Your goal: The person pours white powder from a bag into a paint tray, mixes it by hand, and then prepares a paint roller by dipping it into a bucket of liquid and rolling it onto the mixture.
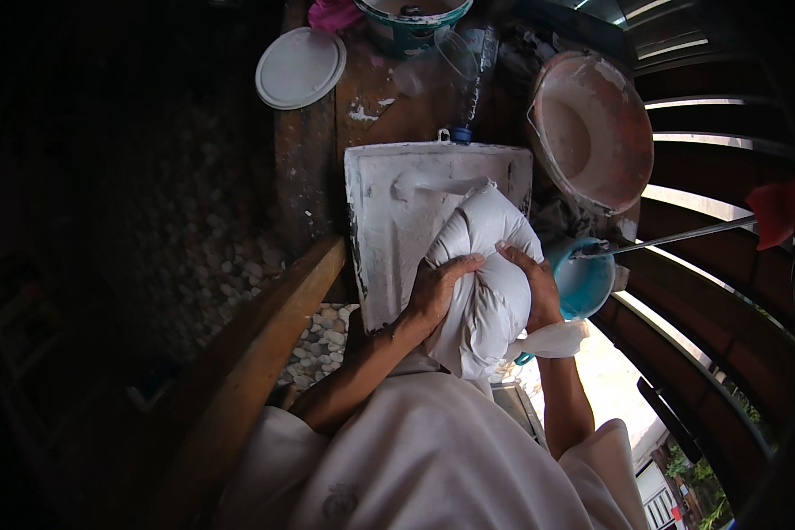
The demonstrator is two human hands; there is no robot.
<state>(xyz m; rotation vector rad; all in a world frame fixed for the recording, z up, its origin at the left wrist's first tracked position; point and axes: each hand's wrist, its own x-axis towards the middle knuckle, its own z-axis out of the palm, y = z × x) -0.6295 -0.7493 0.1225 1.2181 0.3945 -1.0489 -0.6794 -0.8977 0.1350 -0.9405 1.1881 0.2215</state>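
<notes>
Both of my hands grip a bulging white plastic bag [495,291], full of something soft that I cannot see. My left hand [435,296] wraps its left side, with the thumb pressed on top. On the other side my right hand [537,281] is closed round the bag, its thumb also on top. A loose twisted end of the plastic sticks out near my right wrist. The bag is held over the near part of a white paint tray [382,221], which is smeared with white paint and hidden in part by the bag.
Beyond the tray lie a clear plastic bottle [473,88], a round white lid [300,68] and a teal-rimmed bucket [412,31]. To the right are a tilted, paint-stained bucket [592,128] and a blue pail [583,281] with a metal rod [680,235] across it. A wooden beam [265,327] slants at left.
</notes>
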